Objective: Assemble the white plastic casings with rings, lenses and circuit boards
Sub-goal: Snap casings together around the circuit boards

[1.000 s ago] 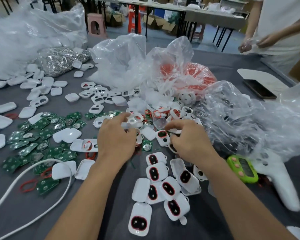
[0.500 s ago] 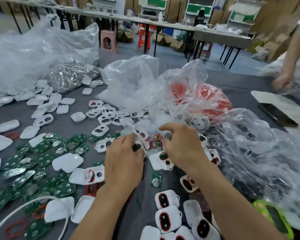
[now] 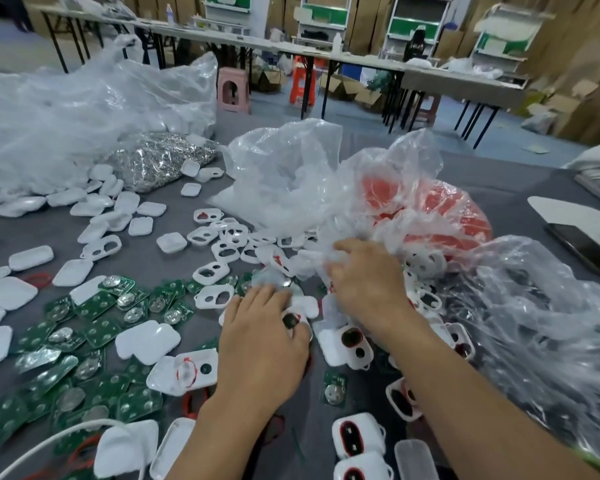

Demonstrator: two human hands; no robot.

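Observation:
My left hand (image 3: pixel 260 344) grips a white casing with a dark lens (image 3: pixel 297 315) low over the grey table (image 3: pixel 160 261). My right hand (image 3: pixel 368 285) reaches into a heap of white parts at the mouth of a clear bag; its bent fingertips are buried there, so its grip is hidden. Green circuit boards (image 3: pixel 97 327) lie scattered to the left. Open white casing frames (image 3: pixel 212 271) lie ahead of my left hand. Casings fitted with red rings and dark lenses (image 3: pixel 357 441) sit near my right forearm. A bag of red rings (image 3: pixel 440 216) is behind my right hand.
Plain white covers (image 3: pixel 32 258) spread over the left side. A bag of silver parts (image 3: pixel 160 164) and large clear bags (image 3: pixel 534 323) crowd the back and right. A white cable (image 3: pixel 49 441) loops at the lower left. A dark phone (image 3: pixel 582 244) lies far right.
The view has tilted up. My right hand has moved away from my left, forward to the bag's mouth. My left hand stays low with the casing.

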